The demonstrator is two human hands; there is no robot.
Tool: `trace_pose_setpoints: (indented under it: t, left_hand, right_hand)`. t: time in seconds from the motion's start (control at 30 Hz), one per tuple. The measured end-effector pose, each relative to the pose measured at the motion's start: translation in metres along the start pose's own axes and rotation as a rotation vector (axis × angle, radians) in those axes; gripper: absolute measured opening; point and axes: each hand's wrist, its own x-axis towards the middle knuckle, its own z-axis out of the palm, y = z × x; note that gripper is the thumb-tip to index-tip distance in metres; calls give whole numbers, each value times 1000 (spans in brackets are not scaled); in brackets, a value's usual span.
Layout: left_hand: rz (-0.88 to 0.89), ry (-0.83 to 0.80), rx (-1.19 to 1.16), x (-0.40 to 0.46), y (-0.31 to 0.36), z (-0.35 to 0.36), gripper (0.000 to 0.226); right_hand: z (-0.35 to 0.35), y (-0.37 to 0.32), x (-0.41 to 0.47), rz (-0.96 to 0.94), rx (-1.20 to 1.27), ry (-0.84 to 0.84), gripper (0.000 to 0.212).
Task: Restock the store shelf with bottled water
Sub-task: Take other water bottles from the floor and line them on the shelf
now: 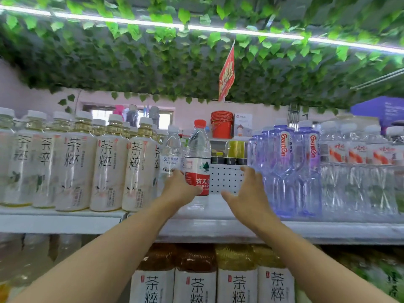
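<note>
A clear water bottle with a red cap and red label (198, 162) stands upright on the white shelf (218, 226). My left hand (178, 188) wraps its lower left side, fingers hidden behind it. A clear bottle with a white cap and blue label (171, 158) stands just left of it, behind my fingertips. My right hand (246, 189) hovers open in the bare gap to the right of the red-capped bottle, touching nothing. Behind the gap is a white perforated panel (225, 178).
Tall tea bottles (109, 167) fill the shelf's left part. Blue-tinted water bottles (284, 171) and clear wrapped bottles (358, 171) stand on the right. More tea bottles (196, 281) sit on the shelf below. Green leaf garlands (196, 62) and a red tag (227, 75) hang overhead.
</note>
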Motion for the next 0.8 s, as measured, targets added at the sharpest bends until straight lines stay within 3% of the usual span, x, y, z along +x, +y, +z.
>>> trace_pose_setpoints:
  t: [0.1,0.27,0.47,0.6,0.8]
  left_hand:
    - [7,-3,-10,14,-7,12,55]
    - [-5,3,32,28,-18,29,76]
    - [54,-156,-37,26,-8,34,57]
    - [111,-336,-131,13,12,45,29]
    - [142,-505,-142,3,33,69,18]
  right_hand:
    - [5,2,-6,-11,-86,7,69]
    - [3,12,-18,34,-181,9,71]
    - [-17,24,-21,98,-240,99,66]
    - [-34,31,-19,117,-292,152,70]
    - [-47,47,-16,116,-320,149,74]
